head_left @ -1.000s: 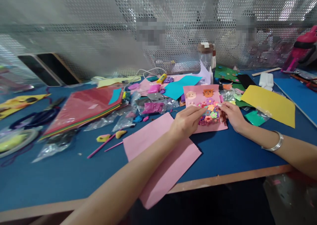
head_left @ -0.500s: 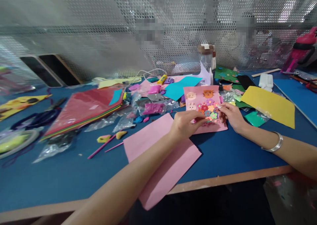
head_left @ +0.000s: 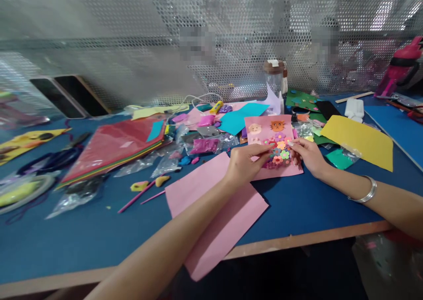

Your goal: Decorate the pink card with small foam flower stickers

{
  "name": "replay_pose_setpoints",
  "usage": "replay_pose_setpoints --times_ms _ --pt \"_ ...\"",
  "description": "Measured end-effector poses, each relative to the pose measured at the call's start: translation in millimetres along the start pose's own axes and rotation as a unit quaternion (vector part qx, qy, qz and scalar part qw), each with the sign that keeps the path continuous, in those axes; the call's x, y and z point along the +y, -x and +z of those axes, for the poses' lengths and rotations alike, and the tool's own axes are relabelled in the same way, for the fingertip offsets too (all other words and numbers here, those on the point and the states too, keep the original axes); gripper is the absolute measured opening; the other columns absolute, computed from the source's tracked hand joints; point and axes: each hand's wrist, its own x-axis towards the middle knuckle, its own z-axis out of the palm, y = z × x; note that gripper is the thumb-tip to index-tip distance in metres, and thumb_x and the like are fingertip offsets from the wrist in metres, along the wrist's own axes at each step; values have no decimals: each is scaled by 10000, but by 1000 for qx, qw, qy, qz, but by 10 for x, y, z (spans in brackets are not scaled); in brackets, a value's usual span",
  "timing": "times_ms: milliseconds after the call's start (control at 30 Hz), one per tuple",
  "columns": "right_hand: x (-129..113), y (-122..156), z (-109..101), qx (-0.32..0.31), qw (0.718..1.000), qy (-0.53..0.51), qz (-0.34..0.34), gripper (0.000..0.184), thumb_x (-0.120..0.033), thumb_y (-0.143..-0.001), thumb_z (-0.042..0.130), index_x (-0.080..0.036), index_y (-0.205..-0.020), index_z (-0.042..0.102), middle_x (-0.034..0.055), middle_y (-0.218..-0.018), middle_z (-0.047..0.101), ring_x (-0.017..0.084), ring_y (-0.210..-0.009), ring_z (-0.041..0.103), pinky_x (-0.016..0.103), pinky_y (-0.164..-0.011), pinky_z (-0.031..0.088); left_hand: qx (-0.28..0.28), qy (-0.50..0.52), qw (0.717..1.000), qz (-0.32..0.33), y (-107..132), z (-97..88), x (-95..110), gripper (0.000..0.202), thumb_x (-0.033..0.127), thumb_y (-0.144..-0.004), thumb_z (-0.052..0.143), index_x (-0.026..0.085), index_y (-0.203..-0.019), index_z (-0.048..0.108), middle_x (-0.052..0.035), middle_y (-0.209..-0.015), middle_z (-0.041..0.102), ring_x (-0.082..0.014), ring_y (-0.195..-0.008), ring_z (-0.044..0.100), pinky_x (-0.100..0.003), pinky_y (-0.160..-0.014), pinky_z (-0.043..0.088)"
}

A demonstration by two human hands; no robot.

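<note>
Colourful flower pieces (head_left: 281,152) sit in a tight cluster between my two hands, over a pink sheet (head_left: 261,173) with a cat face and a pale animal face on it. Whether a clear packet surrounds the flowers is hard to tell. My right hand (head_left: 308,157) pinches the cluster at its right edge, its other fingers curled. Thumb and forefinger of my left hand (head_left: 246,162) are pinched at the cluster's upper left; what lies between them is too small to make out. Under my left forearm lies a larger pink sheet (head_left: 218,220), overhanging the table's front edge.
Red and coloured sheets (head_left: 115,143) in a plastic sleeve lie left. Clay packets (head_left: 205,146), a blue sheet (head_left: 244,117) and a lidded bottle (head_left: 274,77) stand or lie behind. On the right are a yellow sheet (head_left: 358,137) and a pink bottle (head_left: 399,66). Two phones (head_left: 71,95) lean against the perforated panel.
My left hand's fingertips have risen from the lower left of the flower cluster to its upper left. My right hand and the cluster have barely moved.
</note>
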Motion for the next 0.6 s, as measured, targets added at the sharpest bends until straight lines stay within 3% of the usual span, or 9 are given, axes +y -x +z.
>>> replay_pose_setpoints --times_ms 133,367,600 --pt "1 2 0 3 1000 -8 2 157 -304 -719 517 -172 -643 478 -57 -457 481 55 -323 447 167 -284 323 -12 5 1000 -2 -14 -18 7 130 184 -750 569 166 -821 677 -27 -809 690 -145 -711 645 -211 -652 519" --pt "2 7 4 1 1000 -14 2 144 -294 -719 518 -176 -648 477 -59 -460 478 60 -331 452 172 -295 340 -29 9 999 -17 -6 -32 -7 198 273 -777 542 125 -731 665 -19 -609 664 -100 -512 593 -166 -487 448" --pt "-4 13 3 1 1000 -3 -2 148 -299 -717 527 -174 -651 483 -57 -464 478 57 -324 445 167 -276 323 -39 -11 999 -1 -9 7 -37 195 208 -800 492 136 -868 660 -51 -770 685 -128 -655 627 -193 -583 471"
